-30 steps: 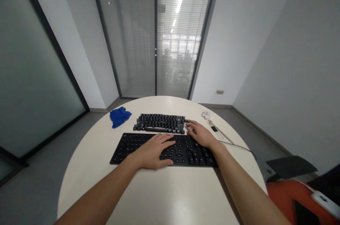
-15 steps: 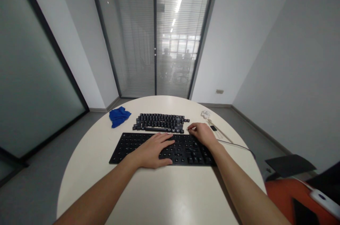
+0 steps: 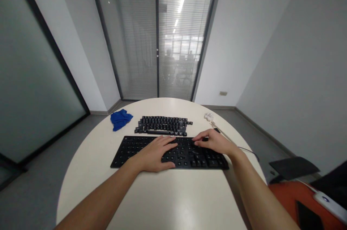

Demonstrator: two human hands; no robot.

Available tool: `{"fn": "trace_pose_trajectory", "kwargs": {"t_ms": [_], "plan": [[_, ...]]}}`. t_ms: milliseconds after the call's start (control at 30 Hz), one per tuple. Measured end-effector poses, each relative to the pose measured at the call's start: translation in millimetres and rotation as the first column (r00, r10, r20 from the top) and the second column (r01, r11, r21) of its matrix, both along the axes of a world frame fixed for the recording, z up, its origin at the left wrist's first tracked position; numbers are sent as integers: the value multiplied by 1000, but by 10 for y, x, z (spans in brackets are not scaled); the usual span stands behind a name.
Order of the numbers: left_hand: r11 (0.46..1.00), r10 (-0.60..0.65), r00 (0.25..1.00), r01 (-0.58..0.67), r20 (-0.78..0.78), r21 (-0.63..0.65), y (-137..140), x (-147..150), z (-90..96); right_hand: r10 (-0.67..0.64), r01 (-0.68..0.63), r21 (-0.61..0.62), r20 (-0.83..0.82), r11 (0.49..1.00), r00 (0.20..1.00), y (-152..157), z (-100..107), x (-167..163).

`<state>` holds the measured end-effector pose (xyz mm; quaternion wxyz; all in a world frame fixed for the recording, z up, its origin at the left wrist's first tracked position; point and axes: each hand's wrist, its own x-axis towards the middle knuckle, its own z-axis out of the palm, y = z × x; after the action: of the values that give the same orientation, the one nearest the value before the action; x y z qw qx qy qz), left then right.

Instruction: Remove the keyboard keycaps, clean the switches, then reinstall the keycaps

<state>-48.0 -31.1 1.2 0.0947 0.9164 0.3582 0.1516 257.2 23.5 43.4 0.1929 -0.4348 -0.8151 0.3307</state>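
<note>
A black keyboard [image 3: 130, 150] lies across the table, many of its key positions bare on the left and middle, with keycaps fitted towards the right end. My left hand [image 3: 155, 154] rests flat on its middle, fingers spread and the thumb by the front edge. At the keyboard's upper right, my right hand [image 3: 214, 141] has thumb and forefinger pinched together against the key area. Whatever sits between those fingertips is too small to make out. Behind the keyboard, loose black keycaps [image 3: 162, 124] stand in rows, a few of them off to the right side.
A crumpled blue cloth [image 3: 120, 119] lies at the back left of the round white table [image 3: 162, 197]. White crumpled tissue [image 3: 209, 116] and a thin stick [image 3: 223, 133] are at the back right. A cable [image 3: 248, 149] runs off the right edge, near an orange chair [image 3: 284, 194].
My right hand has moved from just behind the keyboard, beside the loose keycaps, forward onto its upper right keys. My left hand stays in place on the keyboard.
</note>
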Motion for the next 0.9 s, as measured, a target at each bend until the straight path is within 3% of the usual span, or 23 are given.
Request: {"fn": "trace_pose_trajectory", "kwargs": {"t_ms": [167,400,667,900], "plan": [[1000,2,1000,-2,17,-12,-6,8,9,50,-48,-51,42,998,998,25,-46,11],[1000,8,1000,-8,-2,-11,-1,13,8,83,-81,-33,67,996,994,28,-48,20],[1000,11,1000,-11,-11,-12,2,8,-4,117,-119,12,120,993,986,-6,-11,-9],[1000,12,1000,-12,4,-23,3,12,-1,142,-176,121,244,977,959,-15,-27,-76]]}}
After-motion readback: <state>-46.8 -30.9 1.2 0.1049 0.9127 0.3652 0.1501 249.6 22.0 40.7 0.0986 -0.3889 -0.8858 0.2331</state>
